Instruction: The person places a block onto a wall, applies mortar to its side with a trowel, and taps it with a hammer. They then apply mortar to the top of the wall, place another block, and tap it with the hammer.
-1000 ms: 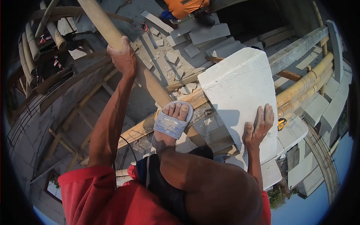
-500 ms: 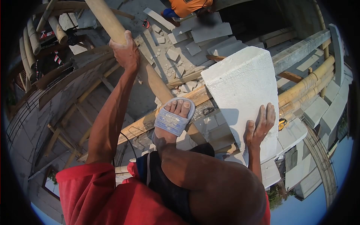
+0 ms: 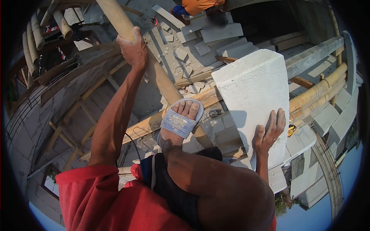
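Note:
My left hand [image 3: 133, 50] is wrapped round a thick bamboo pole [image 3: 117, 19] that slants from the top of the view down toward my foot. Flat against the face of a large white block [image 3: 256, 88] lies my right hand [image 3: 271, 133], its fingers stretched out. The block stands tilted to the right of my foot. My foot, in a grey-blue sandal [image 3: 179, 121], rests over the pole and a wooden beam [image 3: 150, 125].
Below, a person in an orange shirt [image 3: 198, 4] bends near stacked grey slabs [image 3: 221, 32]. Broken block pieces [image 3: 181, 54] litter the floor. Bamboo poles [image 3: 320, 92] and a yellow tape measure [image 3: 291, 130] are at the right, more bamboo [image 3: 34, 34] at the left.
The whole view has shifted slightly, so most things appear a little further right. Both hands keep their places on the pole and the block.

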Action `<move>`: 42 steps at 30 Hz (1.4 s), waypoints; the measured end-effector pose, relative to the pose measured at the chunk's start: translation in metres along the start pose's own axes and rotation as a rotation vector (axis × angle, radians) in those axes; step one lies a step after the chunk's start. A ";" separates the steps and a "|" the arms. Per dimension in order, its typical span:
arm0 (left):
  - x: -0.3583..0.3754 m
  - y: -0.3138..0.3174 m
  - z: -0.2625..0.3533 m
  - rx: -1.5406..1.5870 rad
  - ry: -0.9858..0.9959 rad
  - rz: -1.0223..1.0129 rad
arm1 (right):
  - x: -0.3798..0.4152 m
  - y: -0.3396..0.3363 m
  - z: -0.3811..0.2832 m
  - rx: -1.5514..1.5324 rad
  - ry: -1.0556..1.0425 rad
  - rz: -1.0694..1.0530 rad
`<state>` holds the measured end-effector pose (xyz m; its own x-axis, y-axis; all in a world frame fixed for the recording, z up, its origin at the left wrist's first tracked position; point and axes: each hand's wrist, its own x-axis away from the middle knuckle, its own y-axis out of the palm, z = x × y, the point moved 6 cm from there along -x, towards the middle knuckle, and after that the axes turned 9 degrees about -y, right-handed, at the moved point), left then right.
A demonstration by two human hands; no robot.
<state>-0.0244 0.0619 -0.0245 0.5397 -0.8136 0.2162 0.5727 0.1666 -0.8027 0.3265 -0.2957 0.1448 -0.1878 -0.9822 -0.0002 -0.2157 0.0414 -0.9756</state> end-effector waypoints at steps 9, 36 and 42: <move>0.002 -0.002 0.002 0.036 -0.020 -0.043 | 0.001 0.002 0.000 0.014 0.011 -0.010; 0.002 -0.002 0.001 0.039 -0.019 -0.049 | 0.001 0.004 0.000 -0.005 0.021 -0.024; 0.001 -0.001 -0.001 0.041 -0.023 -0.041 | 0.000 0.002 -0.002 -0.017 0.016 -0.017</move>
<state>-0.0253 0.0605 -0.0239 0.5287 -0.8074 0.2618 0.6192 0.1559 -0.7696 0.3243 -0.2949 0.1428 -0.1991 -0.9798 0.0203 -0.2353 0.0277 -0.9715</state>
